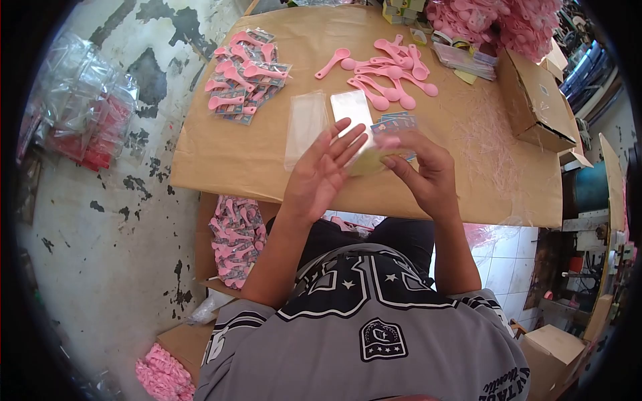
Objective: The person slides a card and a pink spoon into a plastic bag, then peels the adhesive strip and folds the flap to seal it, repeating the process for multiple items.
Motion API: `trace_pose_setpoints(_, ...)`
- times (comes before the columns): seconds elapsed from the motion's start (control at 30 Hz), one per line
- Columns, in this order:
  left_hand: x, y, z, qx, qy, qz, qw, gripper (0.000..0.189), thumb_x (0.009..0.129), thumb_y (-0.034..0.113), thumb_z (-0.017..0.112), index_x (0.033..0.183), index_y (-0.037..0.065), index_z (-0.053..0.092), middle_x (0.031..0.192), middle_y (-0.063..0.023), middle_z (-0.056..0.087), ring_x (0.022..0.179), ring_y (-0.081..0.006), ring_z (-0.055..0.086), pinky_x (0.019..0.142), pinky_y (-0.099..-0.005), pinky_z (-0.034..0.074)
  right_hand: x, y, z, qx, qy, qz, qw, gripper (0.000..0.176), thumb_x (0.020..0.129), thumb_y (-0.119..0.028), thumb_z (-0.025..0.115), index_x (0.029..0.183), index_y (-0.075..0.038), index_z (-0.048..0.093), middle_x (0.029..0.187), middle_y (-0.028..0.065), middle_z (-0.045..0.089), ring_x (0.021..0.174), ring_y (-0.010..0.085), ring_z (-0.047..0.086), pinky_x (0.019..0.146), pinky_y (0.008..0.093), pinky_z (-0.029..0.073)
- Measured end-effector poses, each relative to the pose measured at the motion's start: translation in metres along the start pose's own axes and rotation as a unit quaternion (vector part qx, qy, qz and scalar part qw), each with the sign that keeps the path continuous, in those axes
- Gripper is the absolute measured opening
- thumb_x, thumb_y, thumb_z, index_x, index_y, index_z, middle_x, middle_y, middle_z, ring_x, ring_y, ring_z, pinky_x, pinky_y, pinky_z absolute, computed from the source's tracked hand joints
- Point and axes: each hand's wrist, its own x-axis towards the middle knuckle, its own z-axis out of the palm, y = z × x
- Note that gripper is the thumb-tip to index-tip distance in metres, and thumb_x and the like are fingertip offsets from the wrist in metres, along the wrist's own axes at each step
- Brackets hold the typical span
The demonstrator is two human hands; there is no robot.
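My left hand (324,170) is held palm up over the near part of the table, its fingers stretched and spread, with nothing in them. To its right, my right hand (428,167) curls its thumb and forefinger toward each other; the fingertips are smeared by motion. A thin, see-through yellowish shape (369,164) shows by those fingertips, too blurred to name. Behind the hands lie a stack of clear plastic bags (352,110) and another clear stack (305,127) to its left. Blue printed cards (399,121) lie partly hidden behind my right hand.
Loose pink spoons (388,70) lie at the table's back; bagged pink spoons with cards (244,77) are piled left. A cardboard box (538,100) and pink plastic strands (485,144) are at right. Below the left edge stands a box of packed spoons (235,240).
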Motion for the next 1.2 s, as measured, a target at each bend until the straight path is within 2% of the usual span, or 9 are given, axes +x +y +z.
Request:
trace_pose_setpoints(0.13, -0.010, -0.002, 0.015, 0.150, -0.047, 0.061, 0.986, 0.057, 0.108, 0.027, 0.060, 0.154, -0.001, 0.041, 0.149, -0.0217, 0.057, 0.133, -0.0248, 0.060, 0.113, -0.0370, 0.048, -0.017, -0.001, 0.005, 0.080, 0.010, 0.188, 0.979, 0.051, 0.094, -0.007, 0.077, 0.142, -0.006, 0.058, 0.093, 0.0042, 0.071, 0.082, 0.0078, 0.063, 0.073, 0.0237, 0.048)
trace_pose_setpoints(0.27, -0.010, -0.011, 0.013, 0.239, 0.003, 0.057, 0.969, 0.048, 0.105, 0.013, 0.065, 0.146, -0.004, 0.049, 0.133, -0.0227, 0.069, 0.115, -0.0205, 0.070, 0.097, -0.0317, 0.058, -0.029, 0.004, 0.019, 0.149, -0.018, 0.256, 0.955, 0.063, 0.095, -0.009, 0.078, 0.149, -0.005, 0.046, 0.086, 0.0023, 0.067, 0.081, 0.0064, 0.062, 0.071, 0.0237, 0.047)
trace_pose_setpoints(0.37, -0.011, -0.016, 0.010, 0.252, 0.032, 0.065, 0.965, 0.043, 0.105, 0.012, 0.064, 0.144, -0.004, 0.052, 0.124, -0.0226, 0.073, 0.107, -0.0193, 0.073, 0.092, -0.0289, 0.060, -0.036, 0.008, 0.027, 0.194, 0.071, 0.260, 0.943, 0.057, 0.094, -0.009, 0.078, 0.144, -0.006, 0.051, 0.091, 0.0039, 0.068, 0.080, 0.0081, 0.062, 0.070, 0.0245, 0.048)
trace_pose_setpoints(0.43, -0.015, -0.015, 0.015, 0.257, 0.050, 0.080, 0.962, 0.045, 0.105, 0.012, 0.064, 0.146, -0.003, 0.052, 0.121, -0.0221, 0.074, 0.106, -0.0176, 0.073, 0.091, -0.0278, 0.059, -0.033, 0.007, 0.028, -0.001, 0.131, 0.155, 0.979, 0.049, 0.092, -0.007, 0.079, 0.136, -0.007, 0.059, 0.100, 0.0074, 0.069, 0.084, 0.0141, 0.063, 0.073, 0.0279, 0.050)
trace_pose_setpoints(0.57, -0.019, -0.016, 0.018, 0.311, 0.046, 0.128, 0.941, 0.052, 0.105, 0.008, 0.065, 0.153, 0.001, 0.047, 0.114, -0.0183, 0.077, 0.102, -0.0113, 0.071, 0.087, -0.0231, 0.055, -0.011, 0.004, 0.023, -0.297, 0.154, -0.081, 0.939, 0.034, 0.086, -0.006, 0.080, 0.119, -0.009, 0.072, 0.116, 0.0110, 0.066, 0.099, 0.0275, 0.061, 0.084, 0.0373, 0.051)
trace_pose_setpoints(0.67, -0.021, -0.018, 0.016, 0.331, 0.033, 0.154, 0.931, 0.056, 0.104, 0.005, 0.065, 0.156, 0.003, 0.045, 0.111, -0.0145, 0.078, 0.098, -0.0061, 0.068, 0.083, -0.0199, 0.052, 0.009, -0.007, 0.032, -0.342, 0.122, -0.101, 0.926, 0.029, 0.082, -0.007, 0.080, 0.110, -0.009, 0.075, 0.123, 0.0093, 0.065, 0.109, 0.0315, 0.057, 0.092, 0.0425, 0.049)
trace_pose_setpoints(0.93, -0.028, -0.015, 0.009, 0.435, 0.054, 0.150, 0.886, 0.055, 0.103, 0.006, 0.066, 0.156, 0.010, 0.051, 0.094, -0.0077, 0.079, 0.082, -0.0005, 0.061, 0.073, -0.0209, 0.048, 0.016, 0.001, 0.045, -0.349, 0.122, -0.111, 0.922, 0.025, 0.079, -0.005, 0.079, 0.103, -0.009, 0.077, 0.124, 0.0045, 0.069, 0.110, 0.0289, 0.058, 0.094, 0.0423, 0.048)
trace_pose_setpoints(1.03, -0.031, -0.010, 0.021, 0.455, 0.043, 0.155, 0.876, 0.054, 0.103, 0.002, 0.065, 0.155, 0.004, 0.050, 0.102, -0.0074, 0.077, 0.076, 0.0016, 0.054, 0.064, -0.0162, 0.038, 0.018, 0.002, 0.041, -0.341, 0.118, -0.108, 0.926, 0.023, 0.077, -0.004, 0.078, 0.099, -0.008, 0.075, 0.120, 0.0039, 0.070, 0.108, 0.0278, 0.059, 0.094, 0.0423, 0.047)
trace_pose_setpoints(1.2, -0.026, -0.012, 0.021, 0.461, 0.010, 0.122, 0.879, 0.052, 0.104, 0.004, 0.064, 0.154, 0.000, 0.049, 0.109, -0.0146, 0.078, 0.093, -0.0055, 0.066, 0.078, -0.0201, 0.051, 0.021, 0.007, 0.025, -0.284, 0.136, -0.079, 0.946, 0.021, 0.077, -0.002, 0.077, 0.097, -0.006, 0.072, 0.112, 0.0064, 0.071, 0.104, 0.0291, 0.062, 0.091, 0.0421, 0.050)
